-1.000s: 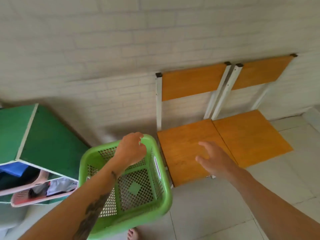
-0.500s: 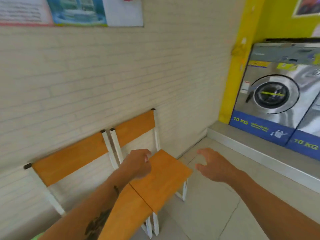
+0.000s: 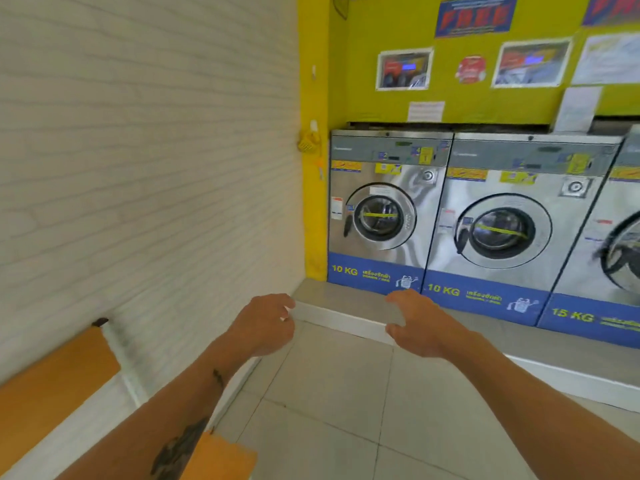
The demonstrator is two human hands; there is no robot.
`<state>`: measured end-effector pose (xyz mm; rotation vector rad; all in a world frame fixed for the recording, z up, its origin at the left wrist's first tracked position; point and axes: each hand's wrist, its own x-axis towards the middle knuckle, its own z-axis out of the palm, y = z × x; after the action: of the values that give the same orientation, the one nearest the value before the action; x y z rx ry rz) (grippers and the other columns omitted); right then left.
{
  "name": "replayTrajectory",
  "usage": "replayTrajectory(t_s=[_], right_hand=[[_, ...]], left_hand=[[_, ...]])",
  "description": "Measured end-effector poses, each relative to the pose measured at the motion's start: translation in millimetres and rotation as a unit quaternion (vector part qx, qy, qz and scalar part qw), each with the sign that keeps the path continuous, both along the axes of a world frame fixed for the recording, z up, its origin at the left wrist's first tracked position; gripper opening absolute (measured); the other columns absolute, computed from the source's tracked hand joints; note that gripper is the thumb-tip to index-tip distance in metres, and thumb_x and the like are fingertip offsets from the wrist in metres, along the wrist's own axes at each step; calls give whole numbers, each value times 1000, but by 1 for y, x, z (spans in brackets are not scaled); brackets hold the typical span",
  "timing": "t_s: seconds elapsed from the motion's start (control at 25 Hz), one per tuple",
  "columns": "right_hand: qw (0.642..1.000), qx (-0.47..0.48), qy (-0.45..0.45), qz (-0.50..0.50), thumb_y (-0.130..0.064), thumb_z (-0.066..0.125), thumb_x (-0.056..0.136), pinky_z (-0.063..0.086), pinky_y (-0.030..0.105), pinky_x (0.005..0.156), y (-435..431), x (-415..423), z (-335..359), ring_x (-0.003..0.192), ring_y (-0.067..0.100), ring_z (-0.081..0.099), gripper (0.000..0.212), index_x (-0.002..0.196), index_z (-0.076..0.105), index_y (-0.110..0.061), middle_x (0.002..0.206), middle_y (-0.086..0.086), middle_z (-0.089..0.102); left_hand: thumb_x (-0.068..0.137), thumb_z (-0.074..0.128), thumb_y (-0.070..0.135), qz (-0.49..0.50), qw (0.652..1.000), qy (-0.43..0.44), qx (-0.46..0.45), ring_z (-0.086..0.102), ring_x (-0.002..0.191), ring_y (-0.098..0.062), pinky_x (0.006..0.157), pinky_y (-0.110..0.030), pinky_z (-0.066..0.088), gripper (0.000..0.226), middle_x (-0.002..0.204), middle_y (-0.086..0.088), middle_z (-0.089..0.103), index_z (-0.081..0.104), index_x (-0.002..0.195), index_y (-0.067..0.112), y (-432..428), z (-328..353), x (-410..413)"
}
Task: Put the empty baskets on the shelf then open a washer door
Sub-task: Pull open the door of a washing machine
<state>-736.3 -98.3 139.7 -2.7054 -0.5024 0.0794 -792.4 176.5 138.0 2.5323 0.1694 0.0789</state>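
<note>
While your left hand (image 3: 265,323) and right hand (image 3: 420,323) hang empty with fingers loosely curled apart, the washers stand ahead on a raised step (image 3: 341,315), the nearest washer door (image 3: 381,216) closed.

Three washers stand side by side on a raised step (image 3: 346,317) against the back wall: the left washer (image 3: 381,216), the middle washer (image 3: 512,223), the right washer (image 3: 620,244). A chair (image 3: 59,379) stands against the left wall.
</note>
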Motion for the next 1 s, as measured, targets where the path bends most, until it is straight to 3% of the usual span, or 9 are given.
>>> replayTrajectory(t_s=[0.16, 0.4, 0.6, 0.76, 1.0], right_hand=[[997, 24, -12, -79, -32, 57, 90, 32, 37, 111, -31, 91, 22, 137, 22, 38, 60, 145, 36, -20, 152, 0, 36], [985, 43, -22, -167, -30, 57, 90, 37, 37, 106, -108, 205, 26, 130, 21, 43, 55, 141, 39, -23, 145, -2, 42], [981, 42, -30, -187, -30, 57, 90, 37, 36, 107, -192, 335, 23, 134, 22, 40, 62, 146, 34, -19, 151, 1, 35], [982, 37, -28, -183, -31, 57, 89, 39, 37, 104, -248, 444, 30, 129, 23, 45, 56, 141, 39, -20, 148, 2, 40], [983, 23, 6, -184, -31, 55, 90, 38, 35, 107, -295, 573, 2, 132, 22, 41, 57, 143, 36, -24, 148, 0, 37]], left_hand=[[91, 52, 22, -67, 997, -20, 37, 59, 112, -23, 97, -33, 48, 35, 127, -3, 60, 56, 126, 25, -16, 18, 138], [89, 50, 22, -152, 987, -36, 40, 60, 104, -19, 91, -31, 49, 37, 110, 3, 63, 61, 124, 22, -95, 20, 304], [91, 55, 23, -187, 981, -36, 31, 58, 103, -13, 84, -25, 45, 37, 120, 2, 63, 57, 128, 26, -176, 17, 431], [88, 55, 24, -175, 983, -41, 27, 63, 104, -22, 84, -36, 53, 10, 112, -7, 67, 54, 96, 30, -223, 21, 533], [86, 50, 26, -201, 979, -23, -7, 64, 95, -20, 82, -38, 55, 13, 97, 4, 66, 60, 94, 27, -279, -1, 668]])
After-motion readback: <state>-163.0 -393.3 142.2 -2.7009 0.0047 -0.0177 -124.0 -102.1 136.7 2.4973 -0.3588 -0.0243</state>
